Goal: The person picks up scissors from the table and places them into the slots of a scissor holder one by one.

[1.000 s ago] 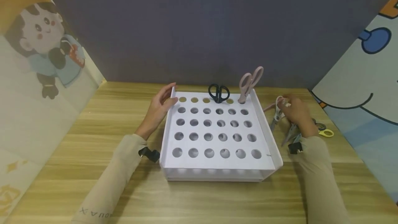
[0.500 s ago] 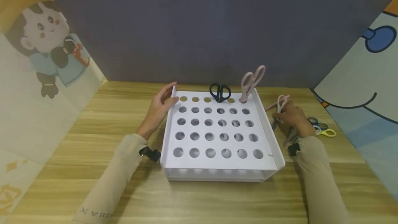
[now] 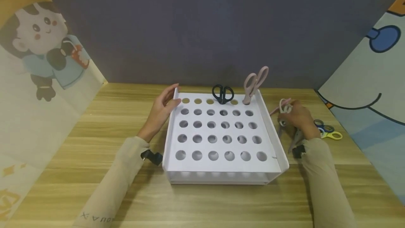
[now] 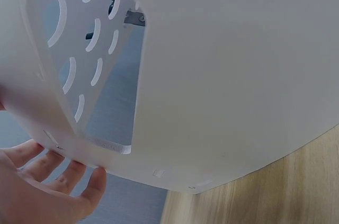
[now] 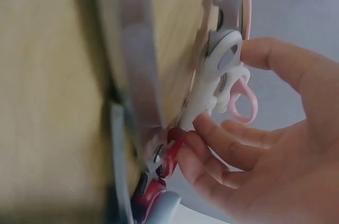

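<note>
At its left wall, near the back corner, my left hand (image 3: 159, 110) grips the white rack (image 3: 218, 166) with rows of round holes. The thumb lies over the wall's top edge and the fingers are outside. In the left wrist view the fingertips touch the rack's edge (image 4: 153, 173). Right of the rack, my right hand (image 3: 299, 117) pinches the handles of white-handled scissors (image 5: 204, 94) between thumb and fingers. Pink-handled scissors (image 5: 249, 108) lie behind them, and red-handled scissors (image 5: 172, 155) are close to the fingertips. Black scissors (image 3: 222, 96) and pale pink scissors (image 3: 248, 97) stand in the back row.
Yellow-handled scissors (image 3: 334, 136) and dark blue-handled scissors (image 3: 329, 128) lie beside my right wrist. A wooden tabletop (image 3: 221, 203) carries everything. A grey panel (image 3: 202, 31) rises behind, and printed panels stand left and right.
My right hand has shifted slightly and its fingers have closed in on the white-handled scissors, which have moved a little. The left hand stays at the rack's wall.
</note>
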